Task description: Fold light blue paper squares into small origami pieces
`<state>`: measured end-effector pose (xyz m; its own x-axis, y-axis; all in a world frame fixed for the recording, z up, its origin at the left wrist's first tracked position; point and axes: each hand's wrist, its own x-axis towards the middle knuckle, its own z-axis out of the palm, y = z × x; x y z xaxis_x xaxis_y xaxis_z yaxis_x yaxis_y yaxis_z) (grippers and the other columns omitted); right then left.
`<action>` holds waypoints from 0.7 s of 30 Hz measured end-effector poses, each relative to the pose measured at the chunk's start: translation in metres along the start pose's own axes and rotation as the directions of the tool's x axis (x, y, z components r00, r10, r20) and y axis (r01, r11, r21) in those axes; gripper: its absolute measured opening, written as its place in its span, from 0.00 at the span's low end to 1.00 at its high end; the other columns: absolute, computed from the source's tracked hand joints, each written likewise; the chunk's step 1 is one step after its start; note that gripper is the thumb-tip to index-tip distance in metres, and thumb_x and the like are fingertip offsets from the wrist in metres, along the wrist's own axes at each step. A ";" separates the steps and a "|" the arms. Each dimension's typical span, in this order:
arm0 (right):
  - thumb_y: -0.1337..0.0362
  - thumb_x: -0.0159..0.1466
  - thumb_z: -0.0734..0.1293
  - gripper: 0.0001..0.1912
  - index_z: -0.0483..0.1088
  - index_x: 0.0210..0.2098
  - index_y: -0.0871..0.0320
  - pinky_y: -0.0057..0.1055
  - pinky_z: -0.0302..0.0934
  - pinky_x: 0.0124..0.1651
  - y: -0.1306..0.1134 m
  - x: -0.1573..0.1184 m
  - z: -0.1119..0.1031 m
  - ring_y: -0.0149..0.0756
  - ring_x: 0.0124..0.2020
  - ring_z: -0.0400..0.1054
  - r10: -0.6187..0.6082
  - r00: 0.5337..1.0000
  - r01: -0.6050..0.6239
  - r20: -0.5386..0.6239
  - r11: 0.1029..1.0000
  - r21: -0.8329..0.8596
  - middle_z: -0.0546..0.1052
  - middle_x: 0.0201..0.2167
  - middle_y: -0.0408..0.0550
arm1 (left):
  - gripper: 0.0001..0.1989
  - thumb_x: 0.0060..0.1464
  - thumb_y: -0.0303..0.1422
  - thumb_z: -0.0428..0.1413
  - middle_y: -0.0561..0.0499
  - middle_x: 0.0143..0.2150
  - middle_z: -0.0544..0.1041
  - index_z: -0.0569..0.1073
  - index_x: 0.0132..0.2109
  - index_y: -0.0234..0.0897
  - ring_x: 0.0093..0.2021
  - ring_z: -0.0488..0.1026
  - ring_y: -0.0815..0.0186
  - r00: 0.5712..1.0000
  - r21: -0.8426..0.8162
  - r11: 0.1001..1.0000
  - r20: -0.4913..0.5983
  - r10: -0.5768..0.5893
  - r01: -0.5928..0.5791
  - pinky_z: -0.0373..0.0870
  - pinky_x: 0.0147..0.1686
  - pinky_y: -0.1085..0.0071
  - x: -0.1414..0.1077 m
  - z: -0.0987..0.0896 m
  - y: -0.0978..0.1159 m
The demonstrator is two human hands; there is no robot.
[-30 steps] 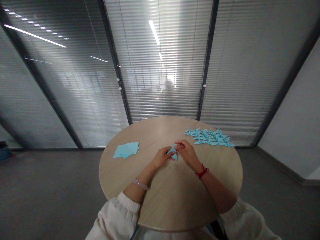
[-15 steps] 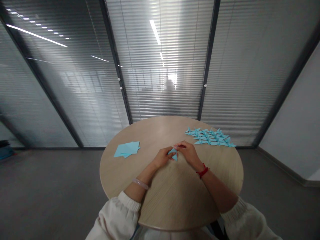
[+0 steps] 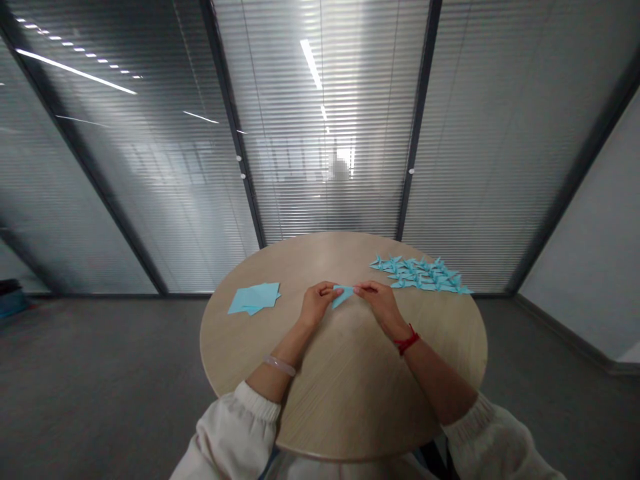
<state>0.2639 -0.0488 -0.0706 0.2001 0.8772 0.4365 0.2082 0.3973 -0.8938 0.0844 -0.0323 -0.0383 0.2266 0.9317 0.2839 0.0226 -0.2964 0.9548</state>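
A small folded piece of light blue paper (image 3: 343,295) is stretched between my two hands above the middle of the table. My left hand (image 3: 317,301) pinches its left end between thumb and fingers. At the opposite end, the fingertips of my right hand (image 3: 381,303) close on the right corner. One pointed part of the paper hangs down toward me. Its finer creases are too small to make out.
The round wooden table (image 3: 350,413) carries a few loose blue paper sheets (image 3: 255,297) on the left. Several folded blue paper cranes (image 3: 423,273) lie in close rows at the back right. Glass partitions with blinds (image 3: 330,200) stand behind the table.
My left hand has shifted left and slightly away from me, now at the paper's left end. The paper has turned, its long edge lying across between my hands.
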 end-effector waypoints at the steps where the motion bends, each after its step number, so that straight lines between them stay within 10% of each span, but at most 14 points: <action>1: 0.52 0.53 0.70 0.16 0.76 0.31 0.59 0.36 0.67 0.40 0.000 0.000 0.000 0.40 0.33 0.73 -0.006 1.000 0.006 0.005 1.000 -0.024 0.80 0.31 0.50 | 0.17 0.37 0.43 0.66 0.51 0.24 0.74 0.76 0.28 0.32 0.25 0.66 0.70 1.000 0.006 1.000 -0.002 -0.001 0.001 0.59 0.25 0.75 0.000 0.001 0.001; 21: 0.57 0.58 0.67 0.11 0.74 0.31 0.58 0.31 0.62 0.37 -0.010 -0.006 0.005 0.36 0.31 0.71 -0.040 0.976 0.067 0.212 0.990 -0.124 0.78 0.29 0.46 | 0.16 0.52 0.43 0.55 0.50 0.27 0.74 0.76 0.31 0.32 0.29 0.67 0.67 0.982 0.253 0.951 0.112 0.152 -0.177 0.61 0.32 0.74 0.000 -0.001 -0.006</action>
<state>0.2555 -0.0567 -0.0648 -0.0162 0.8980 0.4397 0.3386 0.4187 -0.8427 0.0829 -0.0303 -0.0440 0.3350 0.8462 0.4144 0.2278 -0.4996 0.8358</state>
